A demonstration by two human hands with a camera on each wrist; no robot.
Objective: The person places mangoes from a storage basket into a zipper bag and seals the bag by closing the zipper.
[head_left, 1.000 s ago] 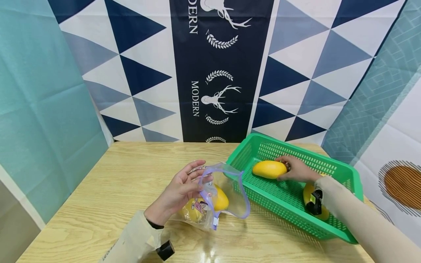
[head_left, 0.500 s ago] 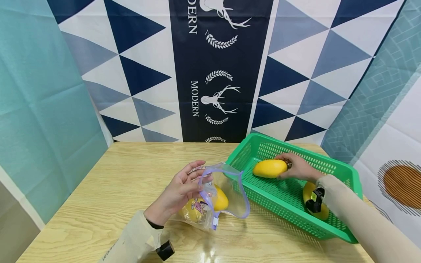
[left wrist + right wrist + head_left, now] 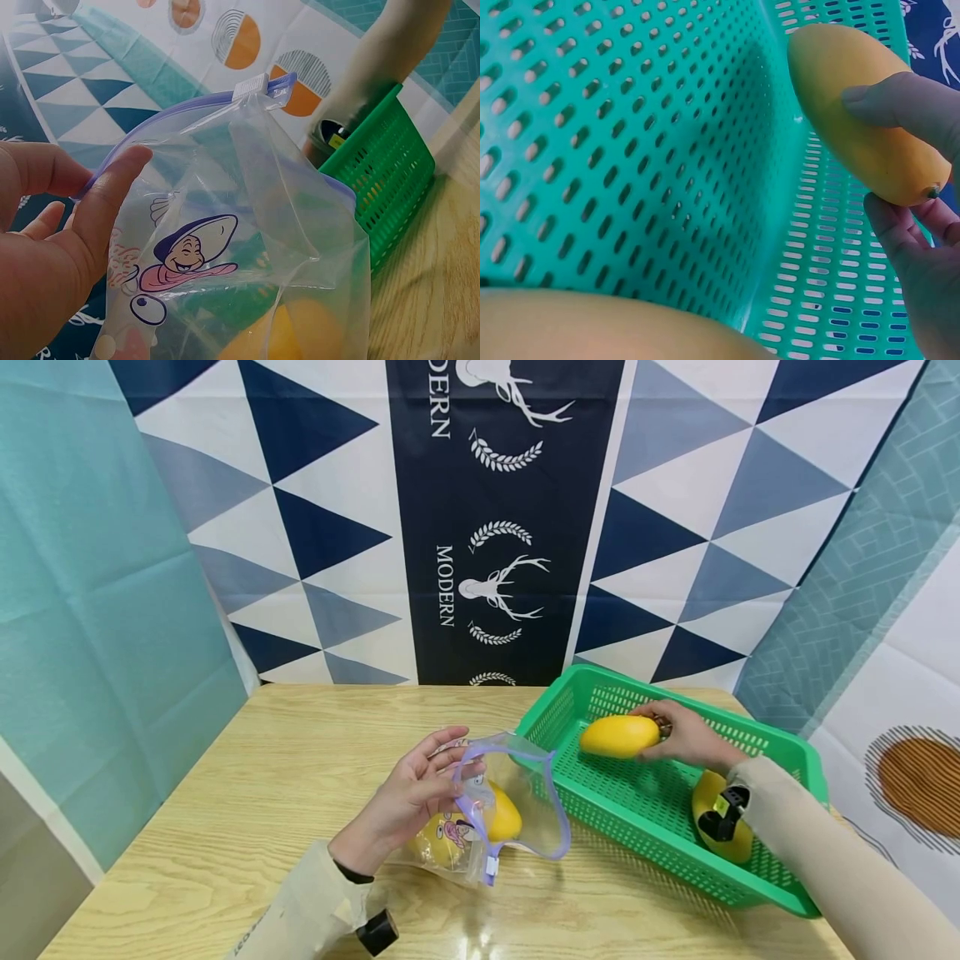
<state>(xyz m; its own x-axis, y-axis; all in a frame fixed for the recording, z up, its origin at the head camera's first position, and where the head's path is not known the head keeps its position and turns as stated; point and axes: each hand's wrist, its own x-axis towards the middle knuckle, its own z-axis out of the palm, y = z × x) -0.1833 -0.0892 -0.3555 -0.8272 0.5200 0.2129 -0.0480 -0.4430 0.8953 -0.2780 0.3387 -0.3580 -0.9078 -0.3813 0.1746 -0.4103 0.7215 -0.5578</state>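
My right hand grips a yellow mango by its stem end, over the left part of the green basket. In the right wrist view the thumb lies along one side of this mango, with fingers beneath its stem end. My left hand pinches the rim of a clear zip bag between thumb and fingers. The bag's purple-edged mouth gapes toward the basket. Inside the bag are yellow mangoes. The left wrist view shows a cartoon print on the bag and its white slider.
Another mango lies in the basket's near right part, partly hidden by the right wrist's camera. The basket stands on the wooden table, right of the bag. A patterned cloth hangs behind the table.
My right hand has raised the mango slightly and shifted it a little to the right. My left hand and the bag have stayed in place.
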